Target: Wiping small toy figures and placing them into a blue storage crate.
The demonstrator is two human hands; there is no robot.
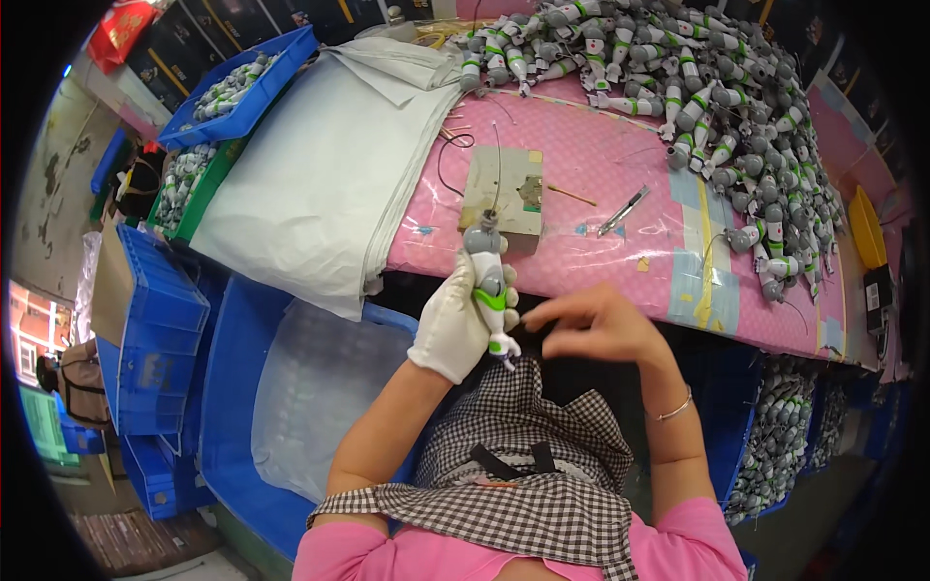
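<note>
My left hand point(446, 329), in a white glove, is wrapped round a toy figure's arm point(487, 254) of grey, white and green plastic. The small moulded hand points down toward me, and the grey shoulder end reaches the near edge of a grey metal box point(502, 179). A thin wire rises from that end across the box top; whether it is fixed to the arm cannot be made out. Bare and wearing a bracelet, my right hand point(605, 324) hovers just right of the toy arm, fingers loosely bent and apart, holding nothing.
On the pink-covered table point(572, 261) lie a cutter knife point(623, 211) and a thin wooden stick point(572, 196). Toy arms point(697, 97) heap at the back right. White sheets point(329, 165) cover the left side, beside a blue tray point(237, 87). A blue bin point(232, 387) stands at lower left.
</note>
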